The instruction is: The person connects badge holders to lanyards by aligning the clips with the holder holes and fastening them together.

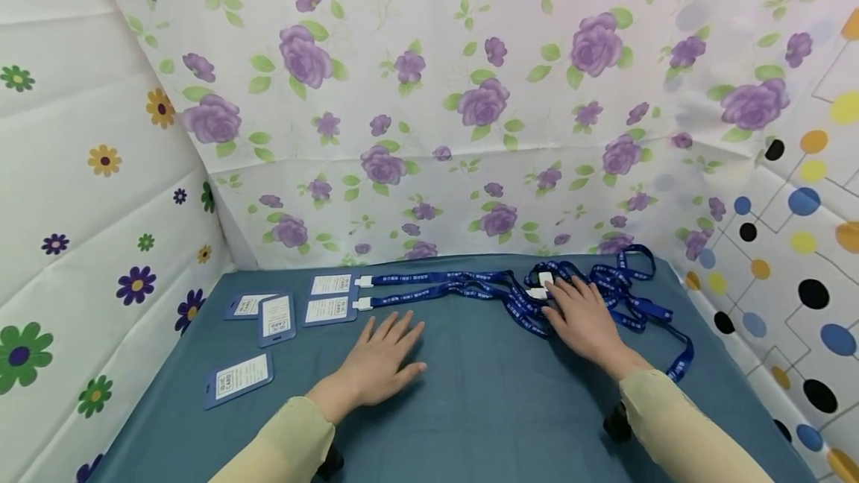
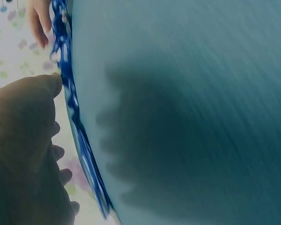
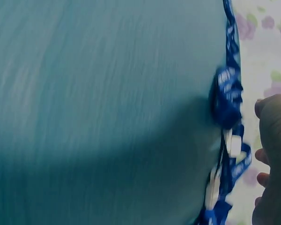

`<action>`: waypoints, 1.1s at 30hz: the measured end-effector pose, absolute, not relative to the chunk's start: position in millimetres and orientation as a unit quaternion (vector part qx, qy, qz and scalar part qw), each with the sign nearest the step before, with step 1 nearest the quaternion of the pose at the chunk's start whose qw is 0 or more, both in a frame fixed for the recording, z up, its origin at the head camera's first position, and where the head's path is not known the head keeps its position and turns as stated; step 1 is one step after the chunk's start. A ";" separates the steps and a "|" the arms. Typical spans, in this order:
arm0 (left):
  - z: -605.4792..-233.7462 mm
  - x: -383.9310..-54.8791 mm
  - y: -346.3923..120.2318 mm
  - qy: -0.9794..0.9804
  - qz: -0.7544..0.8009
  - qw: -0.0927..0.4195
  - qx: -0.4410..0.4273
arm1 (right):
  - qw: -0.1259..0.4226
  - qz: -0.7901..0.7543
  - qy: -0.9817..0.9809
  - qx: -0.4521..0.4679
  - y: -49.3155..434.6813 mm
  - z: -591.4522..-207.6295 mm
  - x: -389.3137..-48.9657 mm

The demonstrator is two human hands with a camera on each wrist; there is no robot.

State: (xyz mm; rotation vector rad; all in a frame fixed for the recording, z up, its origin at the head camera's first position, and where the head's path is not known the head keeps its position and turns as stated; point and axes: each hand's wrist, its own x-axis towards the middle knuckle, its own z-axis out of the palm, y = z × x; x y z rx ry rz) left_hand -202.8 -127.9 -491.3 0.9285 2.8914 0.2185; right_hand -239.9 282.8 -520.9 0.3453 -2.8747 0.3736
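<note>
Lanyards (image 1: 416, 295) run lengthwise rightward from paired badges (image 1: 327, 310), clips (image 1: 363, 304) pointing left; right of the badges, the left hand (image 1: 376, 364) is splayed; farther right, the right hand (image 1: 587, 319) is outstretched.

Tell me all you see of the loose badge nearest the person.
The loose badge is a flat blue rectangle, apparently plastic, with a white face bearing dark print, including CARD. It lies face up on the blue-green cloth, angled, right end farther away. Nothing is clipped to it. A narrow gap seems to separate it from the next badge. Neither the left hand nor the right hand touches it.
</note>
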 end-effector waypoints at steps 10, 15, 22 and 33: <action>-486.6 -188.8 -79.0 0.921 0.062 0.071 0.377 | 0.114 0.111 -0.985 0.073 339.2 -521.2 -228.8; -486.3 -186.1 -53.4 0.910 0.060 0.083 0.402 | 0.141 0.087 -0.982 0.087 359.1 -525.1 -226.1; -488.6 -175.5 -22.6 0.894 0.065 0.105 0.431 | 0.143 0.050 -0.980 0.130 360.0 -530.7 -229.8; -493.7 -172.6 24.2 0.887 0.045 0.110 0.447 | 0.106 0.014 -0.983 0.146 346.2 -518.4 -240.8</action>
